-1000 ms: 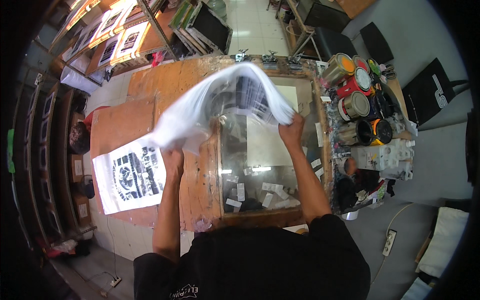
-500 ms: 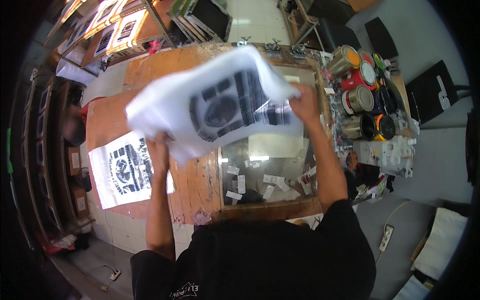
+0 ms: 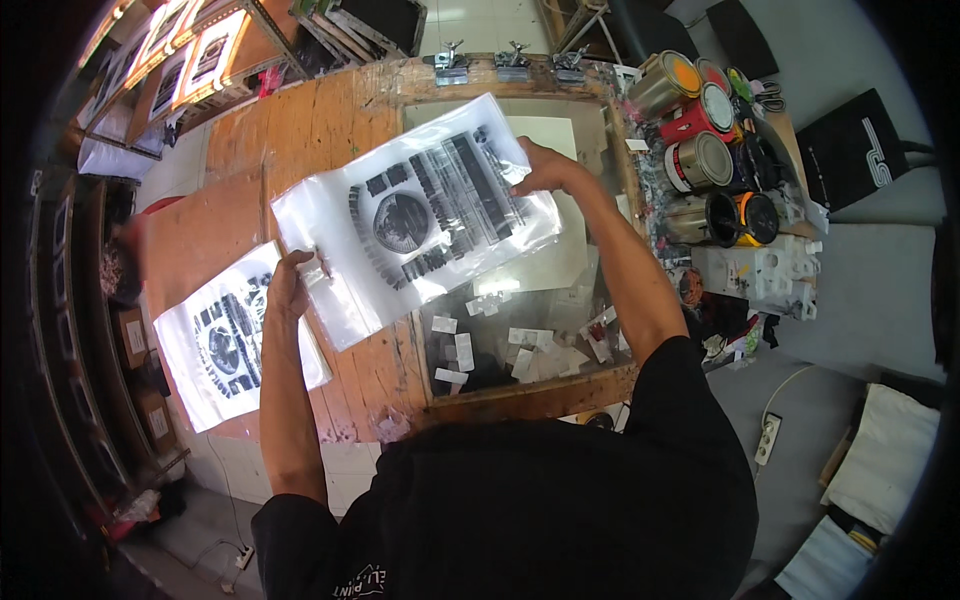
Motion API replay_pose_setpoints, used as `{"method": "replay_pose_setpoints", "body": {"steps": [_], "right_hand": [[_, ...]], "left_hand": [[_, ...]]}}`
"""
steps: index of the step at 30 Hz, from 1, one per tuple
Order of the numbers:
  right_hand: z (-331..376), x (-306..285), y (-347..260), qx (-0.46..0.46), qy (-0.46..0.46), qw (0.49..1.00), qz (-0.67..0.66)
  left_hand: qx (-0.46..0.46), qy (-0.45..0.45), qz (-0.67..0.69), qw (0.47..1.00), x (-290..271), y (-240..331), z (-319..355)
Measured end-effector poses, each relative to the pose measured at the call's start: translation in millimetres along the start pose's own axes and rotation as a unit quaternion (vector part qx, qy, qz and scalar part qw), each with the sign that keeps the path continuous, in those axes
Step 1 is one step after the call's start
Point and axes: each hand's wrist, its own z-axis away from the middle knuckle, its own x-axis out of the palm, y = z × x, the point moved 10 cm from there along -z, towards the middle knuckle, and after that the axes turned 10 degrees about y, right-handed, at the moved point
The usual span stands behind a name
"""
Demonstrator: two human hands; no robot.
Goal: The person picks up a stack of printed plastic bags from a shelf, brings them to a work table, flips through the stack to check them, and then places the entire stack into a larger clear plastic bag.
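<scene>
A white plastic bag [image 3: 345, 270] with a black print, glossy and sheet-like, is held up above the table between my two hands. My left hand [image 3: 287, 287] pinches its near left edge, thumb on top. At its right edge my right hand [image 3: 550, 168] grips the sheet, the fingers partly hidden. Left of my left forearm lies a stack of similar printed white bags [image 3: 195, 335] on the wooden table [image 3: 365, 385]. Beneath the held bag, a pale sheet [image 3: 553, 265] rests on the glass panel [image 3: 480, 390] set into the table.
Hinge clamps [image 3: 512, 62] line the table's far edge. Open paint cans [image 3: 700, 162] crowd the right side. Small white paper pieces [image 3: 463, 350] lie on the glass. A rack of printed sheets [image 3: 215, 50] stands far left, beside leaning frames [image 3: 375, 25]. Another person's head [image 3: 120, 265] shows at left.
The held bag has swung from a blurred, billowing pose to a flatter, steadier one. Both hands have shifted left, and the right hand has also risen. The view has shifted slightly.
</scene>
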Motion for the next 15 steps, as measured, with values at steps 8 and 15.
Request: {"method": "replay_pose_setpoints", "body": {"steps": [8, 15], "right_hand": [[9.7, -2.2, -26.9, 0.045, 0.120, 0.992, 0.016], [34.1, -5.1, 26.7, 0.077, 0.084, 0.993, -0.034]], "left_hand": [[0.013, 0.005, -0.054, 0.998, -7.2, -2.3, -4.3], [-0.009, -0.010, -0.049, 0.999, -6.7, -10.9, -12.3]]}}
